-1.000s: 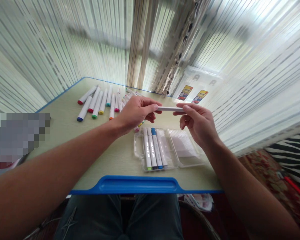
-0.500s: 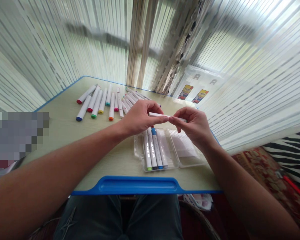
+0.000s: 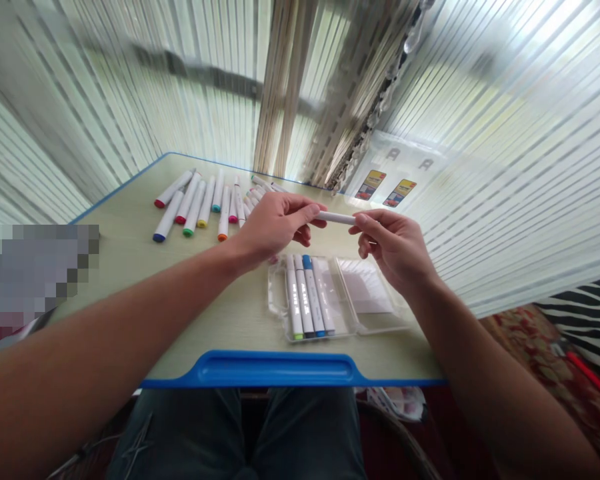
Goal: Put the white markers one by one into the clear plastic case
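I hold a white marker (image 3: 336, 217) level above the desk, one end pinched in my left hand (image 3: 275, 225) and the other in my right hand (image 3: 393, 243). Both hands are closed on it. Right under them lies an open clear plastic case (image 3: 375, 327) with several markers (image 3: 307, 297) packed side by side in its left half. Its right half holds only a white insert. A loose row of markers (image 3: 200, 203) with coloured caps lies at the far left of the desk.
The pale desk (image 3: 220, 313) has a blue rim and a blue pen trough (image 3: 275, 369) at its near edge. Striped sheer curtains surround it. Clear packaging with yellow labels (image 3: 387, 187) stands at the back right. My knees are under the desk.
My hands dipped and came closer together half a second ago. They have since lifted and spread apart again, still holding the marker by its ends.
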Demonstrator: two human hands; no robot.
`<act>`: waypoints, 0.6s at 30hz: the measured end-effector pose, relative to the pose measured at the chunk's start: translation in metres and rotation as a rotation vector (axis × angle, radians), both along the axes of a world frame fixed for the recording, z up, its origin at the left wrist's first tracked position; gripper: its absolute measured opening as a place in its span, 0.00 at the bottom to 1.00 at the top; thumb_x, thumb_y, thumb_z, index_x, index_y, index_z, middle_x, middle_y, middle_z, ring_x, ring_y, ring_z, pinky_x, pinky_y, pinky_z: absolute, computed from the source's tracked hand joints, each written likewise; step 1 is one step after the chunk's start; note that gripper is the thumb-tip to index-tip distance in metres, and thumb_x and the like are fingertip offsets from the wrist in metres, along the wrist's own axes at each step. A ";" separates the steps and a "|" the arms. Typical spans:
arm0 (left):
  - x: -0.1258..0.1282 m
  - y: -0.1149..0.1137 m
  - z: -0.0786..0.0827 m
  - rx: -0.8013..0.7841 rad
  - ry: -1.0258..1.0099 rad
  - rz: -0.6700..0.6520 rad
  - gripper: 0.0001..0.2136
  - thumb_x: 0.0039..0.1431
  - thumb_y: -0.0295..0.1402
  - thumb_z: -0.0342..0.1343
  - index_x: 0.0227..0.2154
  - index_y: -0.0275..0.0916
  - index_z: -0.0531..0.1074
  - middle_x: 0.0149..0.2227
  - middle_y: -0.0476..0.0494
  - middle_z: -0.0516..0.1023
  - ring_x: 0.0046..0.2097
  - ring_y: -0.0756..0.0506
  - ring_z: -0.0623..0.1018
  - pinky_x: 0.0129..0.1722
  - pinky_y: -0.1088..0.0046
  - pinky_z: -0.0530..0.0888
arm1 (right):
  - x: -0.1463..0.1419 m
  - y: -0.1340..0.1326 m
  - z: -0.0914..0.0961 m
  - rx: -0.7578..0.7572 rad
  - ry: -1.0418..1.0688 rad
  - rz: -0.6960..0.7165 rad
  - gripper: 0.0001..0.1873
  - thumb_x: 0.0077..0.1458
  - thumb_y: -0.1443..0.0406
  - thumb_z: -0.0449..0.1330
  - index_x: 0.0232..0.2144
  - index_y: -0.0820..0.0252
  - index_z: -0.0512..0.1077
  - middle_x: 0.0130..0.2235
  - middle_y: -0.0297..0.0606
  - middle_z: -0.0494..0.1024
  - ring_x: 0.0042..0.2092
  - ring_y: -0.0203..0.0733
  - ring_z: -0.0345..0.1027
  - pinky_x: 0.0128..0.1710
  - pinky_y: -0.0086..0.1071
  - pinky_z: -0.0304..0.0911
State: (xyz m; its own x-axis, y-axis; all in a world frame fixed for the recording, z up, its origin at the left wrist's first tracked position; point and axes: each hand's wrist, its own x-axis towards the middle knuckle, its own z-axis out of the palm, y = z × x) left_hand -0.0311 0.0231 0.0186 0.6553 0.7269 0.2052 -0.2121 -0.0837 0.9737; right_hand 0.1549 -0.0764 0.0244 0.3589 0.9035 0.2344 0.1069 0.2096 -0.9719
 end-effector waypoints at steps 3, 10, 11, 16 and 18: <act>0.000 0.000 0.002 -0.098 -0.036 -0.006 0.10 0.65 0.25 0.53 0.41 0.28 0.79 0.34 0.37 0.82 0.25 0.52 0.75 0.27 0.73 0.76 | 0.000 0.000 0.002 -0.004 0.039 0.003 0.11 0.50 0.59 0.72 0.31 0.61 0.81 0.28 0.36 0.81 0.18 0.27 0.62 0.17 0.25 0.59; -0.001 -0.001 0.004 -0.160 -0.104 -0.037 0.11 0.64 0.25 0.51 0.41 0.26 0.77 0.33 0.35 0.83 0.24 0.51 0.76 0.27 0.71 0.76 | 0.004 0.001 0.003 -0.045 0.113 -0.008 0.11 0.53 0.59 0.68 0.36 0.60 0.81 0.30 0.37 0.83 0.18 0.27 0.62 0.17 0.25 0.60; -0.001 -0.001 0.004 -0.154 -0.109 -0.043 0.11 0.64 0.25 0.52 0.41 0.26 0.78 0.34 0.35 0.83 0.24 0.51 0.76 0.27 0.71 0.76 | 0.004 0.001 0.003 -0.050 0.125 -0.012 0.11 0.54 0.59 0.68 0.36 0.60 0.81 0.30 0.37 0.83 0.18 0.28 0.61 0.17 0.25 0.60; -0.002 0.000 0.004 -0.141 -0.127 -0.072 0.13 0.60 0.23 0.51 0.43 0.25 0.78 0.35 0.34 0.83 0.25 0.51 0.76 0.28 0.71 0.77 | 0.003 0.001 0.006 -0.059 0.192 -0.021 0.09 0.56 0.62 0.65 0.35 0.62 0.80 0.29 0.39 0.83 0.17 0.28 0.61 0.16 0.25 0.59; -0.002 -0.001 0.004 -0.135 -0.131 -0.080 0.14 0.59 0.23 0.50 0.43 0.25 0.78 0.35 0.35 0.83 0.25 0.51 0.76 0.28 0.71 0.77 | 0.002 0.001 0.007 -0.063 0.214 -0.023 0.08 0.57 0.63 0.64 0.35 0.63 0.81 0.29 0.39 0.83 0.17 0.28 0.61 0.16 0.24 0.59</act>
State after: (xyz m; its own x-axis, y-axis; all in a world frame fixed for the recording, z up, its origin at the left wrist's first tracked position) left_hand -0.0335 0.0223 0.0226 0.6862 0.7004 0.1965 -0.3382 0.0681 0.9386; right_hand 0.1567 -0.0755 0.0312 0.4155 0.9048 0.0935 -0.0992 0.1472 -0.9841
